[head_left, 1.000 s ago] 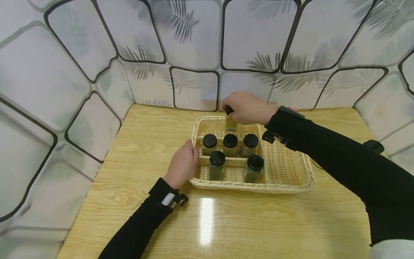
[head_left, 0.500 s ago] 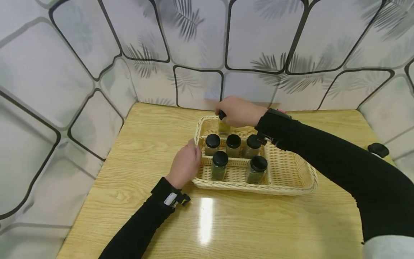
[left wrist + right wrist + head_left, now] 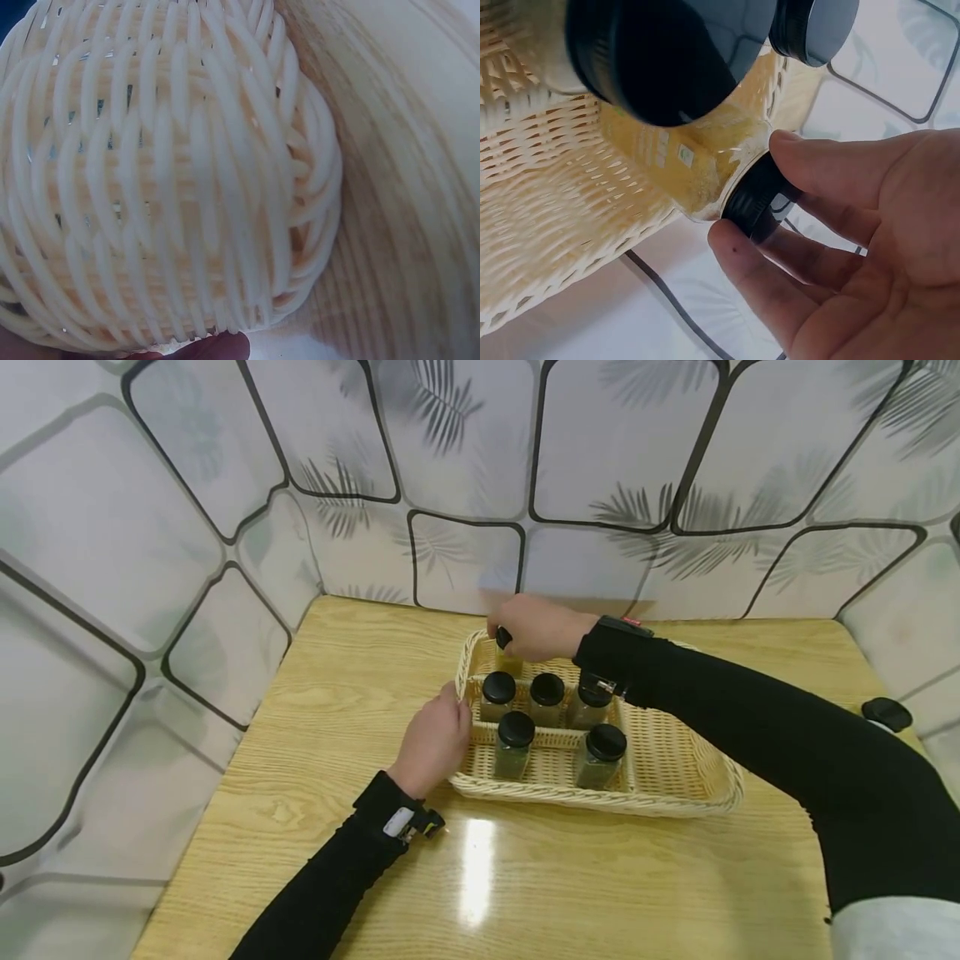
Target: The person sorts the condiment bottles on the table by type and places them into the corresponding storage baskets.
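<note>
A wicker basket (image 3: 678, 760) with woven dividers stands on the wooden table. My left hand (image 3: 431, 739) holds its left end; in the left wrist view a fingertip (image 3: 225, 346) shows under the woven side. At the back left compartment, my right hand (image 3: 538, 628) pinches the black lid of a spice jar (image 3: 697, 169) between thumb and fingers. Yellow contents show through its clear wall, and its base is down inside the basket. Three black-lidded jars (image 3: 547, 691) fill the middle row. In front stand a left jar (image 3: 513, 745) and a right jar (image 3: 600, 756).
The basket's long right compartment (image 3: 663, 739) shows bare weave. A black-lidded container (image 3: 887, 713) stands at the table's right side, partly behind my right sleeve. Patterned fabric walls (image 3: 465, 560) rise right behind and beside the table (image 3: 360, 635).
My right hand has carried the yellow jar leftward and down into the back left corner of the basket. The left hand keeps its hold on the rim. The head view has shifted slightly.
</note>
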`<action>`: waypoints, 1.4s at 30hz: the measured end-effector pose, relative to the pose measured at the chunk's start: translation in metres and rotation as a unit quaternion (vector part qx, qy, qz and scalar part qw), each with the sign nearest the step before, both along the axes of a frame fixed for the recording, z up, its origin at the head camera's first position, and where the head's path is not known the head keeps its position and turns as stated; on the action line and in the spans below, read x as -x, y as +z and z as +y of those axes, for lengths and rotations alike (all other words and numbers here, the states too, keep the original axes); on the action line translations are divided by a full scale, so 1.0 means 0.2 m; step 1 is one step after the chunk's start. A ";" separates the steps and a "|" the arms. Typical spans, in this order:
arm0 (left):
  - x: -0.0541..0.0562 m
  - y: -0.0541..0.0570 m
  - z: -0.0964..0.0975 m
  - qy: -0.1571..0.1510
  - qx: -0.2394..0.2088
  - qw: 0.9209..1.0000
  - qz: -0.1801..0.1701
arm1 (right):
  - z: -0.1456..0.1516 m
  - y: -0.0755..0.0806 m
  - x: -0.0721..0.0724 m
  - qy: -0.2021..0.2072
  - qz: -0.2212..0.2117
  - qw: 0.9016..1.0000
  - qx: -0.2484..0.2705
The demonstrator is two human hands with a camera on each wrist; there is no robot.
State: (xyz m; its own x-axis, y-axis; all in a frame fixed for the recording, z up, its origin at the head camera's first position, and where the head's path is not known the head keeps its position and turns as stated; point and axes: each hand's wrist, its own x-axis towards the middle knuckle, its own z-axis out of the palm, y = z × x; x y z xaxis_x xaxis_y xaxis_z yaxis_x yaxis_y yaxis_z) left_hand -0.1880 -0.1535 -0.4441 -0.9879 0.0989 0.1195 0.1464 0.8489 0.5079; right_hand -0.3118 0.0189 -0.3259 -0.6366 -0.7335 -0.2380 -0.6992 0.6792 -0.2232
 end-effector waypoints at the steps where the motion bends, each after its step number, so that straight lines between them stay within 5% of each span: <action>1: 0.00 0.00 0.00 0.001 0.001 1.000 0.002 | 0.00 0.00 0.00 0.003 0.000 1.000 0.003; 42: 0.00 0.00 0.02 0.007 -0.008 1.000 0.016 | -0.05 0.01 -0.04 0.003 -0.025 1.000 -0.019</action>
State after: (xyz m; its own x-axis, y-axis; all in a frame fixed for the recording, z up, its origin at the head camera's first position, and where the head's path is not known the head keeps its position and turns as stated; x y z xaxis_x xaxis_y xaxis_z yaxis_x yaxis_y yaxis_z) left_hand -0.1876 -0.1498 -0.4436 -0.9849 0.0827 0.1522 0.1507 0.8424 0.5174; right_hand -0.3035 0.0089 -0.3238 -0.6195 -0.7265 -0.2973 -0.6914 0.6844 -0.2314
